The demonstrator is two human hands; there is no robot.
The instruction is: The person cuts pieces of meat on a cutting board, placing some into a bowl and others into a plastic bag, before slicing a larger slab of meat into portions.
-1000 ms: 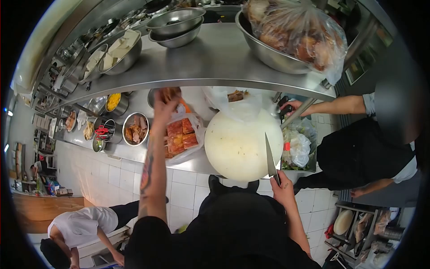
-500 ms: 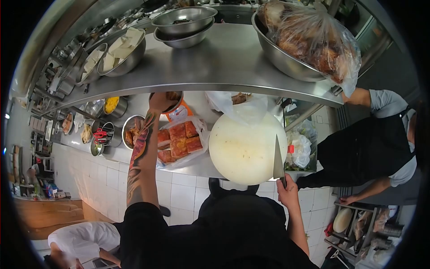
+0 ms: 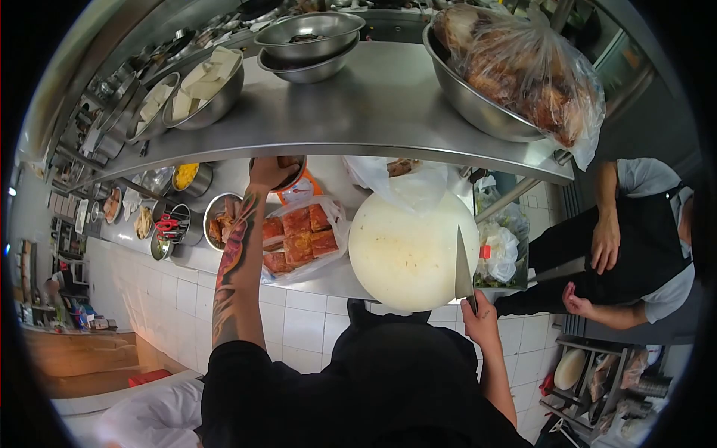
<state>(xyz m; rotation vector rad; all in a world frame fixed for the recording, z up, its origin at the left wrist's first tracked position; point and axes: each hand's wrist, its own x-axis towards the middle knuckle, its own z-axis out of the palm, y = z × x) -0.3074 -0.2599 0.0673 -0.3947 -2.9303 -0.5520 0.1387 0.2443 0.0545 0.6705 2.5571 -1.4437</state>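
Observation:
My right hand (image 3: pixel 480 313) is closed around the handle of a kitchen knife (image 3: pixel 464 269). Its broad blade points away from me over the right side of a round white cutting board (image 3: pixel 403 261). Stretched far forward, my left hand (image 3: pixel 270 173) is at a dark bowl (image 3: pixel 296 173) on an orange scale (image 3: pixel 300 190); the shelf edge and the bowl hide its fingers. Between that forearm and the board, browned square slabs of crisp-skinned meat (image 3: pixel 300 237) lie on a clear plastic bag (image 3: pixel 337 216). At the board's far edge is another plastic bag (image 3: pixel 407 187) with brown pieces.
A steel shelf (image 3: pixel 343 112) crosses above the counter, bearing steel bowls (image 3: pixel 310 33), white blocks (image 3: pixel 205 82) and bagged browned meat (image 3: pixel 523 67). Left are a bowl of meat pieces (image 3: pixel 218 224) and red-handled scissors (image 3: pixel 173 222). A co-worker in a black apron (image 3: pixel 642 239) stands right.
The co-worker on the right has drawn the upper hand back from the shelf and raised the lower one. A white-clothed person at lower left has shifted down. My hands stay nearly still.

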